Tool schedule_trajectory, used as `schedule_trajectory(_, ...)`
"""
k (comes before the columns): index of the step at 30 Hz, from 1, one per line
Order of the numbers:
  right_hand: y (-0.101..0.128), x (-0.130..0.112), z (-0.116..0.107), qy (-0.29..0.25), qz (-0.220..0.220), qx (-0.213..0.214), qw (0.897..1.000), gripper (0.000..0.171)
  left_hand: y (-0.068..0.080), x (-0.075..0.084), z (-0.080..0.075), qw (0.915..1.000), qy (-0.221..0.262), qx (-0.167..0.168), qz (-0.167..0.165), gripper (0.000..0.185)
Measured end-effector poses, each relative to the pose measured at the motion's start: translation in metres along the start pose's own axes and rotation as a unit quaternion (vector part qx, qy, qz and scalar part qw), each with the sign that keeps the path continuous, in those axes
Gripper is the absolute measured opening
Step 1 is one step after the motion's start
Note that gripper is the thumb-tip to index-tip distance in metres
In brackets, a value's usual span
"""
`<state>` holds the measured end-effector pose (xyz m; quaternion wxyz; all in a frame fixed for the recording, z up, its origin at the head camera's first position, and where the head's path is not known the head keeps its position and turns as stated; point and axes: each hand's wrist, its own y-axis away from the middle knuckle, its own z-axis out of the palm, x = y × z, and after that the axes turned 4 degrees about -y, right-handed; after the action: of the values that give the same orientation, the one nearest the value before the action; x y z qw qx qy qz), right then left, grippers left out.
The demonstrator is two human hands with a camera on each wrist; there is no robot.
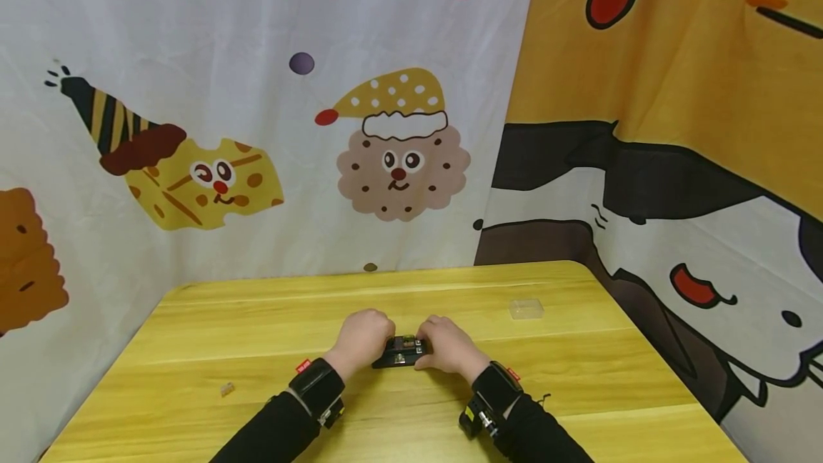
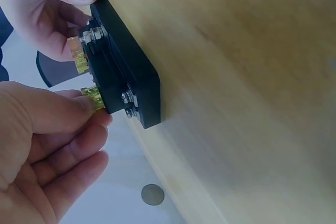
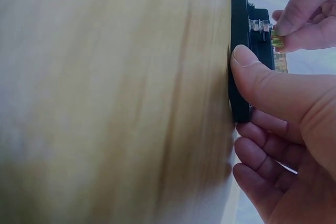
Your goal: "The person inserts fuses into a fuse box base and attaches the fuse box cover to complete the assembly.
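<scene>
A small black block (image 1: pixel 400 356) with metal nuts lies flat on the yellow wooden table (image 1: pixel 411 291), mid-front, between my two hands. My left hand (image 1: pixel 366 334) pinches a yellow translucent piece (image 2: pixel 93 98) mounted at one end of the black block (image 2: pixel 128 74); a second yellow piece (image 2: pixel 77 61) sits beside it. My right hand (image 1: pixel 449 345) grips the block's other end, thumb (image 3: pixel 252 72) pressed on the edge of the black block (image 3: pixel 240 40), fingers curled behind it. In the right wrist view, the left hand (image 3: pixel 304 17) shows at the top right.
A small clear plastic box (image 1: pixel 526 309) rests on the table to the right of my hands. A tiny pale object (image 1: pixel 226 389) lies at the front left. Cartoon-printed curtains (image 1: pixel 257 127) hang close behind and to the right of the table.
</scene>
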<state>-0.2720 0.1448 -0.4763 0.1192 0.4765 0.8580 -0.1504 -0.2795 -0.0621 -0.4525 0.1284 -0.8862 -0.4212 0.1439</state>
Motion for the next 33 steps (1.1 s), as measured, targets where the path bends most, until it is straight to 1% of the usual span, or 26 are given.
schedule_trajectory(5,-0.0002,0.0006,0.0005,-0.002,0.0,0.0,1.0,0.042,-0.001,0.0024,-0.0018,0.9998,-0.021,-0.005,0.006,0.025)
schedule_trajectory(13,-0.0012,0.0016,0.002,-0.003,-0.002,0.001,1.0,0.042,0.0005,0.0043,0.0004,0.9993,-0.037,-0.008,0.006,0.023)
schedule_trajectory(23,-0.0014,0.0021,0.002,-0.001,0.004,0.003,1.0,0.042,-0.0024,0.0074,0.0029,0.9983,-0.058,0.002,0.002,0.022)
schedule_trajectory(27,-0.0013,0.0021,0.0015,0.0,0.006,0.003,1.0,0.042,-0.0029,0.008,0.0034,0.9983,-0.059,0.002,0.002,0.021)
schedule_trajectory(33,-0.001,0.002,0.0017,-0.003,0.003,0.003,1.0,0.042,-0.0024,0.0073,0.0024,0.999,-0.045,-0.004,-0.005,0.023)
